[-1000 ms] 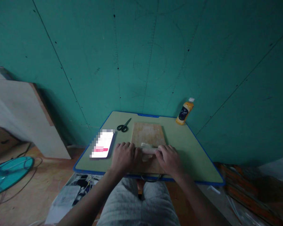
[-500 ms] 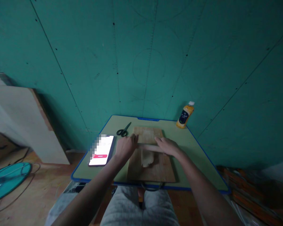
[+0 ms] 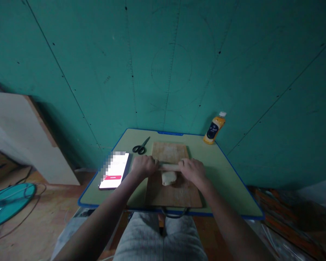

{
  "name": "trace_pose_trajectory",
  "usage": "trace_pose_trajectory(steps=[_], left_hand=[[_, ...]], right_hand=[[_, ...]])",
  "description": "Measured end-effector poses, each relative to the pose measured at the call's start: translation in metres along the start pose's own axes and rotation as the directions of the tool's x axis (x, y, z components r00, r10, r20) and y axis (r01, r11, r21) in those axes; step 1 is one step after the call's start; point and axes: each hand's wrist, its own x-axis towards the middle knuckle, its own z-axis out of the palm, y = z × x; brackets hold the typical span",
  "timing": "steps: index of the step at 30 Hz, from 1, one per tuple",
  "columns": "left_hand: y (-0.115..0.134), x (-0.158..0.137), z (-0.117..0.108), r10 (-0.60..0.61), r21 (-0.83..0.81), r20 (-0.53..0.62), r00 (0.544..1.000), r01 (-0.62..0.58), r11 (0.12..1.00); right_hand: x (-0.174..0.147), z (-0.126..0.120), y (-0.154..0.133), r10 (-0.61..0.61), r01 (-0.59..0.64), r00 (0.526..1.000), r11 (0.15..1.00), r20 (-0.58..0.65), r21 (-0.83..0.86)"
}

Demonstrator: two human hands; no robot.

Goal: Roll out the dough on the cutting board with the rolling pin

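Resting palm-down on the two ends of a pale wooden rolling pin [image 3: 170, 167], the left hand [image 3: 143, 166] and the right hand [image 3: 192, 169] press it with fingers curled loosely over the top, neither clenched into a fist nor spread flat. The pin lies crosswise over a rectangular light-brown wooden cutting board [image 3: 174, 192], roughly at the board's middle. Just on the near side of the pin, touching it, sits a small pale lump of dough [image 3: 168, 178], partly flattened, on the board between the two hands.

The board lies on a low olive-green table [image 3: 228, 188] with a blue rim, set against a teal panelled wall [image 3: 163, 65]. Left of the board, just beside the left hand, a dark-cased smartphone [image 3: 114, 170] lies flat with its screen lit white and a red band across it. Beyond the phone, near the board's far left corner, lies a pair of black-handled scissors [image 3: 140, 146]. At the far right corner of the table stands a yellow plastic bottle [image 3: 214, 129] with a white cap and a dark label, well apart from the board. Grey trousered knees [image 3: 157, 235] show below the table's near edge.
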Motion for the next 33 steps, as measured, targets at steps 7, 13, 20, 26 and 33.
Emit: trace_pose_trajectory(steps=[7,13,20,26,33], left_hand=[[0.012,-0.009,0.008,-0.166,-0.116,-0.091,0.982,0.155,0.981],[0.018,-0.015,0.007,-0.268,-0.133,-0.057,0.962,0.259,0.957],[0.025,-0.027,0.011,-0.226,-0.157,-0.228,0.947,0.193,0.968],[0.036,-0.054,0.011,-0.14,-0.148,-0.347,0.927,0.093,0.985],[0.04,-0.082,0.012,-0.028,-0.063,-0.325,0.945,0.008,0.998]], right_hand=[[0.0,0.004,-0.007,0.13,-0.13,0.989,0.992,-0.075,0.009],[-0.008,0.009,-0.009,0.115,-0.114,0.99,0.993,-0.082,0.015],[-0.022,0.017,-0.006,-0.025,0.041,0.975,0.997,-0.22,0.07],[-0.045,0.027,0.001,-0.14,0.187,0.928,0.976,-0.344,0.107],[-0.062,0.029,0.01,-0.224,0.279,0.904,0.954,-0.364,0.107]])
